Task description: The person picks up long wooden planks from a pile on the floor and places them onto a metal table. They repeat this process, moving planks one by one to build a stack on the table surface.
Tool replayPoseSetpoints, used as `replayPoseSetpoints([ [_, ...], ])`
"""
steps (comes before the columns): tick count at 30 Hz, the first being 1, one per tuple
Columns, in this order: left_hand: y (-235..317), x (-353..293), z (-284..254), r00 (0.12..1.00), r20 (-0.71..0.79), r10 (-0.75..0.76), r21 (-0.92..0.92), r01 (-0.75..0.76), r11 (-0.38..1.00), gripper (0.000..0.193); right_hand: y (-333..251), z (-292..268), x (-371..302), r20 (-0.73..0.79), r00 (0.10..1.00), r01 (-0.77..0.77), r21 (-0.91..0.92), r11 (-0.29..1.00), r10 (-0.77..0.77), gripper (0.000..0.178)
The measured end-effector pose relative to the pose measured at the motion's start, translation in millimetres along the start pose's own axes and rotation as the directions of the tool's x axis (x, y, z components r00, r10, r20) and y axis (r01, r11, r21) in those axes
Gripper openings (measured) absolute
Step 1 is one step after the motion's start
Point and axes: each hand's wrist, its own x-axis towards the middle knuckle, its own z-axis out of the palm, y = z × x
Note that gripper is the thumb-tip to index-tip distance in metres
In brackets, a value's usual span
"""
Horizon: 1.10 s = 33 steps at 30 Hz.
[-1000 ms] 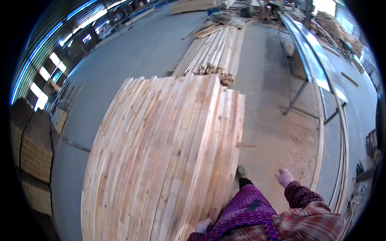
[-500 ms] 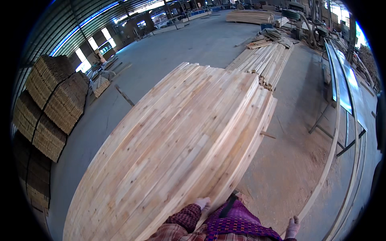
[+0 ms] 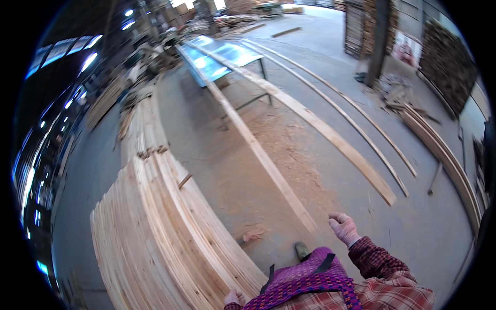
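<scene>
My right hand (image 3: 343, 228), in a pale glove, reaches out over the floor with its fingers loosely apart and nothing visible in them. Just left of it is the near end of a long wooden strip (image 3: 268, 164); a small gap shows between them. A wider plank (image 3: 330, 135) slants down farther right. Low in the view, my left hand (image 3: 235, 297), also gloved, is at the edge of a broad stack of pale boards (image 3: 170, 227). Its fingers are small and blurred, so its grip is unclear.
Both long pieces lean on a metal-topped table (image 3: 217, 57). Two thin strips (image 3: 356, 106) lie beyond them. A short stick (image 3: 185, 181) juts from the stack. Sawdust (image 3: 279, 150) covers the floor. Bent boards (image 3: 439, 147) and a post (image 3: 378, 46) stand right.
The view has swung right, so the board stack now sits at the left and the table nearer the middle. My right hand has reached forward to near the strip's end.
</scene>
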Motion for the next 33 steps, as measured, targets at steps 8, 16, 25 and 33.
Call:
replayPoseSetpoints([
  [8,-17,11,10,0.957,0.218,0.19,-0.115,-0.168,0.979,0.036,156,-114,-193,-0.074,0.931,-0.359,-0.343,0.868,0.356,0.044],
  [16,-60,-39,84,0.961,0.264,0.086,-0.12,-0.056,0.991,0.028,367,-213,-316,-0.043,0.682,-0.688,-0.376,0.621,0.73,0.051],
  [25,-99,-239,364,0.846,0.455,0.277,0.156,-0.382,0.911,0.03,479,-342,-321,-0.055,0.766,-0.637,-0.196,0.746,0.64,0.047],
  [33,16,-352,526,0.618,0.3,0.726,0.111,-0.779,0.617,0.048,486,-462,-219,-0.146,0.849,-0.515,-0.013,0.857,0.508,0.038],
])
